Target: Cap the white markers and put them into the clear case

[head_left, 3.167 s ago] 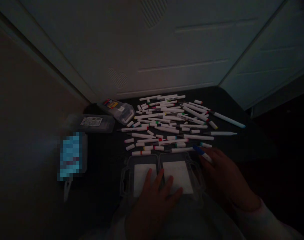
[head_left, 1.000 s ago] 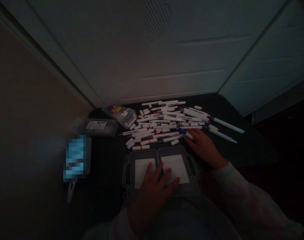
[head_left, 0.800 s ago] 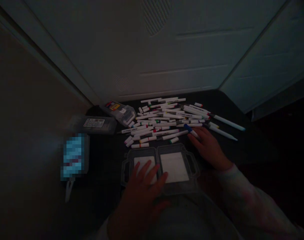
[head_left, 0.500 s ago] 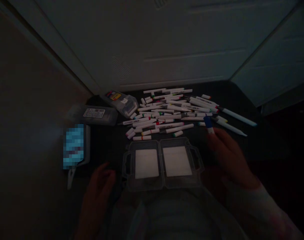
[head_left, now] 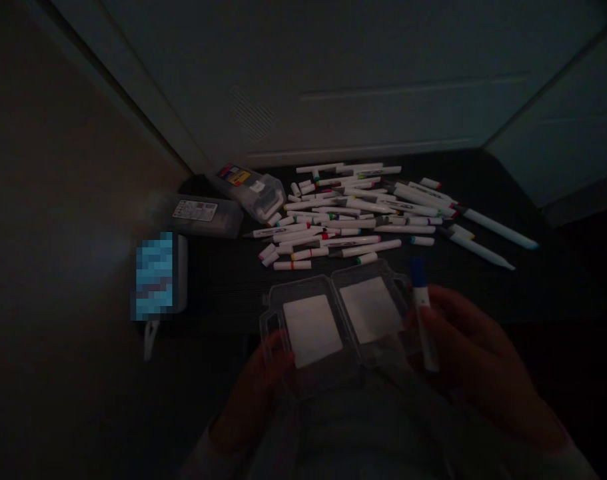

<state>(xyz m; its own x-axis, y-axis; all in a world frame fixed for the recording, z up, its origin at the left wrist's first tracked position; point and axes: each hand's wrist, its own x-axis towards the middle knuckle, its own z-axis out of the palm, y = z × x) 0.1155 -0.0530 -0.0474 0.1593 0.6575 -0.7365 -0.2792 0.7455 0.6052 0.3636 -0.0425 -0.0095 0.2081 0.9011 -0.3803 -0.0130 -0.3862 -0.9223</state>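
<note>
A clear plastic case (head_left: 350, 320) lies opened flat near my lap, a white panel in each half. My left hand (head_left: 260, 380) grips its left side by the handle, thumb on top and fingers around the edge. Between the thumb and fingers of my right hand (head_left: 463, 347) is a white marker (head_left: 425, 333) with a blue end, held nearly upright at the case's right edge. Whether the right fingers also touch the case, I cannot tell in the dim light. Beyond the case, many white markers (head_left: 353, 227) and loose caps lie heaped on the dark table.
Two closed clear cases (head_left: 203, 217) with labels lie at the back left of the dark table (head_left: 223, 287). A device with a lit, blurred screen (head_left: 156, 277) stands at the left edge, a white strap hanging below it. A pale panelled wall (head_left: 358, 113) rises behind the markers.
My left hand has moved right and taken hold of the case, which is now tilted. My right hand has brought the marker down to the case's right side. The view has shifted slightly.
</note>
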